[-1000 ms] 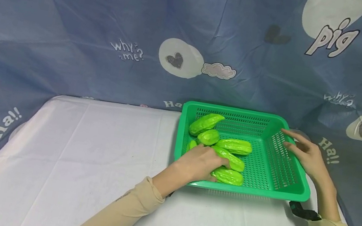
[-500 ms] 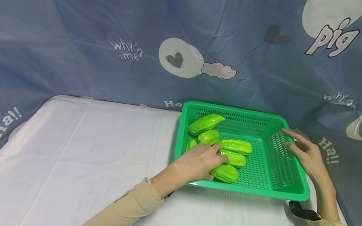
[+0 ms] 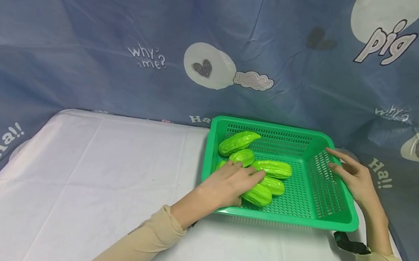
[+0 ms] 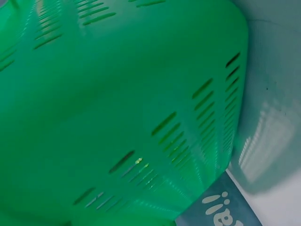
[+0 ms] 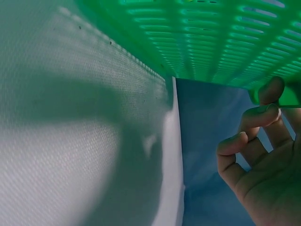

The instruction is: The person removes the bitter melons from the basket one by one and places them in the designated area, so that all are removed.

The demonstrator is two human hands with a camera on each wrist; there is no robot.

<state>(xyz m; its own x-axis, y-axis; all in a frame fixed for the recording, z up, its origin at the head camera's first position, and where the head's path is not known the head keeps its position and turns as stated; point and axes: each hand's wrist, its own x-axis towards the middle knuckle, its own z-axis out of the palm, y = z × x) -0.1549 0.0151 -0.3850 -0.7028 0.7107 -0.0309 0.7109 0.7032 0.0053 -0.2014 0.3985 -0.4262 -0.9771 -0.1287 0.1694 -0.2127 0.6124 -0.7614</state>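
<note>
A green plastic basket [image 3: 286, 218] holds several bright green, ridged bitter melons, including one at the back left [image 3: 238, 143] and one in the middle [image 3: 273, 168]. My left hand [image 3: 223, 186] reaches over the front left of the basket, fingers bent around the nearest bitter melon [image 3: 258, 195]. Its left end is hidden beneath the hand. At the basket's right side, my right hand [image 3: 355, 180] holds the rim, thumb and index finger over the inside edge. In the right wrist view, the other fingers of the right hand [image 5: 268, 160] curl below the rim.
A white cloth [image 3: 115, 170] covers the table under the basket. Behind the table hangs a blue printed curtain [image 3: 126, 33], close to the basket's back rim. The left wrist view is filled mostly by the basket's outer wall [image 4: 94, 94].
My left hand has shifted slightly left and back, and the nearest bitter melon has moved left and back with it, overlapping its neighbour more. My right hand and the basket stay put.
</note>
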